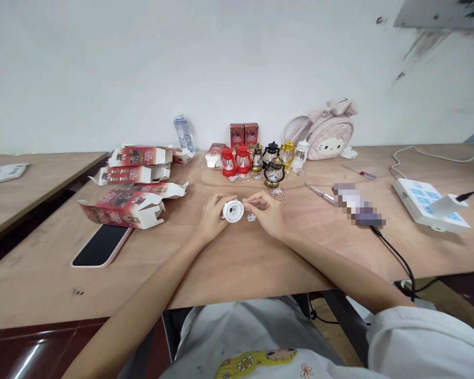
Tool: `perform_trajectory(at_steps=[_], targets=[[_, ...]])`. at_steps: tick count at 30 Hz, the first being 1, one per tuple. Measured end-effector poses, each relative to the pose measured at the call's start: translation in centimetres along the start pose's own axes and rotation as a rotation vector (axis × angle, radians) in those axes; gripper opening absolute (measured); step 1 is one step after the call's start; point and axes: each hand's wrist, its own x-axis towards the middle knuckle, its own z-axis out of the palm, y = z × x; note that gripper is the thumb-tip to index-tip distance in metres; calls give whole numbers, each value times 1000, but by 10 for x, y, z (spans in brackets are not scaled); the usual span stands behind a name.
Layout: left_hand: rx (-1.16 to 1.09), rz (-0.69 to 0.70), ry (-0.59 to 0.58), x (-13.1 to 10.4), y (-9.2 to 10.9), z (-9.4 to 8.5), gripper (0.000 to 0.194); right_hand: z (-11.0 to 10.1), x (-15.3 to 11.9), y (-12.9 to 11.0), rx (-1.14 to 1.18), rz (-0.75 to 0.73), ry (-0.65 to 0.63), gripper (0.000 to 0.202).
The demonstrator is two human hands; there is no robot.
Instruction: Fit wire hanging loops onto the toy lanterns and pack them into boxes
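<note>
My left hand (214,217) is wrapped round a white lantern (233,211), whose round base with an open hollow faces me. At its right side my right hand (265,211) has thumb and forefinger pinched together; what they hold, if anything, is too small to tell. Just below those fingertips a small pale cut-out piece (252,217) lies on the table. Beyond my hands stand red lanterns (243,160), a black and bronze lantern (274,172), a gold lantern (287,152) and a white lantern (301,155), with small pale pieces and wire handles before them.
Red boxes (122,205) lie at the left beside a phone (101,246). A bottle (184,132) and a pink bag (332,137) stand by the wall. Screwdrivers (319,192), a blurred-out device (357,204) and a power strip (428,205) with cables are at the right.
</note>
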Motion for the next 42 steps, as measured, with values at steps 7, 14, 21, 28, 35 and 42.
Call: perform_trajectory(at_steps=[7,14,21,28,35,42], targets=[[14,21,3,0,2,-1,40,-1,0,2,6,4,-30,20],[4,8,-16,0,2,-1,41,-4,10,7,196,130,-100,29],[-12,32,-12,0,1,0,41,-9,17,15,369,334,-243,40],[-4,16,-6,0,2,0,41,-7,14,15,391,360,-223,39],[5,15,-24,-1,4,0,42,-10,15,17,363,363,-283,41],[71,-33,-27,-1,7,-2,41,-2,4,8,-25,-19,-99,31]])
